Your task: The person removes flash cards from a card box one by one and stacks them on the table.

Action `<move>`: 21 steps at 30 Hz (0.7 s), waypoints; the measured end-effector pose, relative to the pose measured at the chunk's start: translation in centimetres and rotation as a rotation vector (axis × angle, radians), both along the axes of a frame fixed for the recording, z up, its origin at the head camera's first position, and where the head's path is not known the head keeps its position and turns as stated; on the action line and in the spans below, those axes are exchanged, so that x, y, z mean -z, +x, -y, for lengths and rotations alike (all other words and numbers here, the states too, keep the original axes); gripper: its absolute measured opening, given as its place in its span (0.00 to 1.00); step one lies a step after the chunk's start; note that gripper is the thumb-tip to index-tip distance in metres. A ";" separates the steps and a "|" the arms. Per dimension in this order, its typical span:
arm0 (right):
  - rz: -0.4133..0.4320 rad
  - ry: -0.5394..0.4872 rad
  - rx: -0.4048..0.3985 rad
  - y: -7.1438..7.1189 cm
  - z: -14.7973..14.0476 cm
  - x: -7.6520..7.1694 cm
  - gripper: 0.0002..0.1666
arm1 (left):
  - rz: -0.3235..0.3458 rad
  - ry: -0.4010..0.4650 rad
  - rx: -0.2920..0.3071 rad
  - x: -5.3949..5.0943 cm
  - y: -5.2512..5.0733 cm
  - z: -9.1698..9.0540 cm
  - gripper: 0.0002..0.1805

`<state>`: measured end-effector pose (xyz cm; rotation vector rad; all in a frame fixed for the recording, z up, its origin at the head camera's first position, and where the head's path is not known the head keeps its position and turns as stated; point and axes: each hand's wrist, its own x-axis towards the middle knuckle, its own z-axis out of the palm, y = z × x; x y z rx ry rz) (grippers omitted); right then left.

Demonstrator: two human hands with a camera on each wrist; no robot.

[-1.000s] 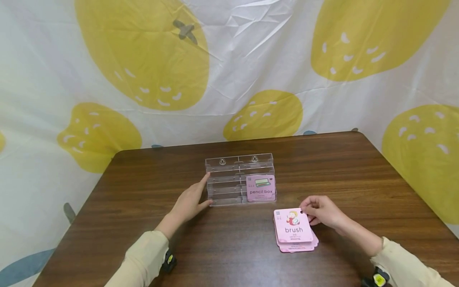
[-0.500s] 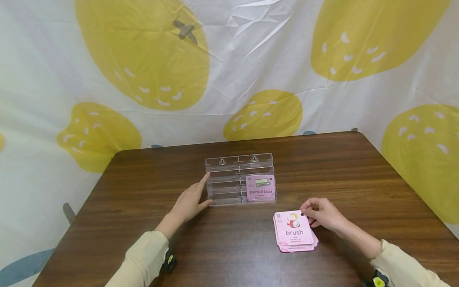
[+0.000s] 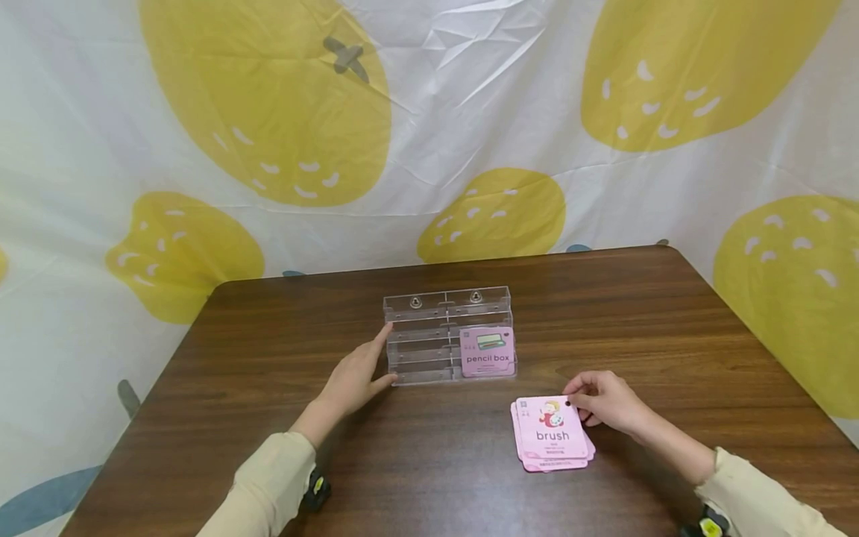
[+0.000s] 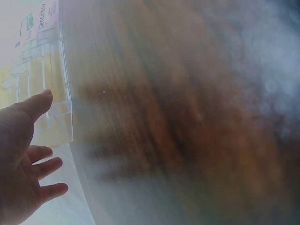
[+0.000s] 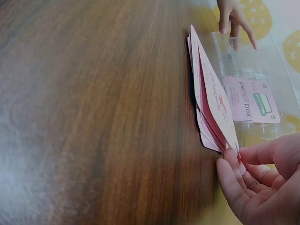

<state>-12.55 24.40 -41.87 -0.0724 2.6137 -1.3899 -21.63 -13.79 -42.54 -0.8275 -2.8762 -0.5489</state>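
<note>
A clear tiered card rack (image 3: 419,352) stands mid-table, with a pink "pencil box" card (image 3: 488,352) in its lower right compartment. My left hand (image 3: 352,377) rests against the rack's left side, fingers extended; the left wrist view shows its thumb (image 4: 40,103) at the clear plastic. In front and to the right lies a small stack of pink cards (image 3: 553,464). With thumb and fingertips my right hand (image 3: 607,403) pinches the top right corner of the "brush" card (image 3: 552,429). In the right wrist view that card (image 5: 218,105) is lifted at the pinched corner, leaving a gap above the stack.
The brown wooden table (image 3: 282,328) reaches back to a white cloth (image 3: 463,97) printed with yellow fruit. Bare wood lies between the left forearm and the card stack. Each sleeve cuff has a black wrist device (image 3: 317,490) beside it.
The "brush" card has shifted slightly toward the front and right with my right hand, now lying more squarely over the stack. My left hand and the rack keep their places.
</note>
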 end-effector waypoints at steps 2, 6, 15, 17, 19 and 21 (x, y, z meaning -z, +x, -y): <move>0.000 0.013 0.001 0.0 -0.1 0.0 0.06 | 0.003 -0.002 -0.001 0.0 0.0 0.0 0.47; 0.000 0.031 0.005 0.1 -0.4 -0.4 0.07 | 0.005 -0.003 -0.002 0.1 0.0 0.0 0.47; -0.039 0.032 0.014 -0.3 -0.9 -1.3 0.08 | 0.010 -0.003 -0.003 0.0 0.1 0.1 0.47; -0.045 0.034 0.014 -0.5 -0.9 -1.3 0.09 | 0.011 -0.004 -0.003 0.0 0.1 0.1 0.47; -0.049 0.040 0.011 -0.7 -0.8 -1.5 0.09 | 0.013 -0.004 0.001 0.0 0.1 0.1 0.47; -0.065 0.049 0.000 -1.0 -0.6 -1.7 0.09 | 0.015 -0.005 0.003 0.0 0.0 0.1 0.47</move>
